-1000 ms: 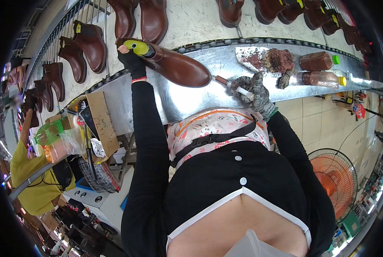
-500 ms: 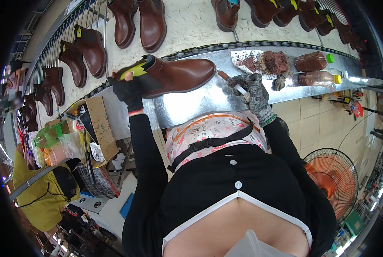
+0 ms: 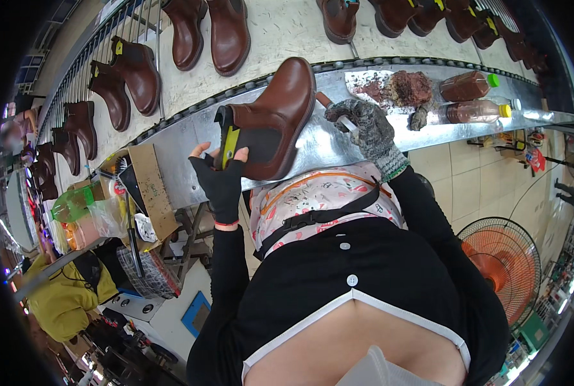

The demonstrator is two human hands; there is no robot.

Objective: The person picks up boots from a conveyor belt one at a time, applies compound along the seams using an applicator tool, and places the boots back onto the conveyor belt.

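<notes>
A brown leather ankle boot (image 3: 286,96) is tilted over the shiny metal ledge (image 3: 181,145), its toe pointing away and its dark elastic side panel facing up. At its top opening, my left hand (image 3: 221,186), in a black fingerless glove, grips the collar by the yellow lining, thumb on the near side. My right hand (image 3: 369,132), in a grey knitted glove, is closed around a slim white-handled tool (image 3: 347,123) with a brown end (image 3: 324,100). That end is close to the boot's sole edge; whether they touch I cannot tell.
Beyond the ledge, a conveyor (image 3: 287,32) carries several brown boots (image 3: 229,35). To the right lie a stained brown sponge-like wad (image 3: 410,88), a bottle of brown liquid (image 3: 467,87) and a yellow-capped bottle (image 3: 476,112). A cardboard box (image 3: 151,186) stands left; an orange fan (image 3: 498,270) stands lower right.
The boot has turned from lying sideways, toe right, to toe pointing away. My left hand has moved nearer and right with its collar; my right hand has shifted slightly left and up.
</notes>
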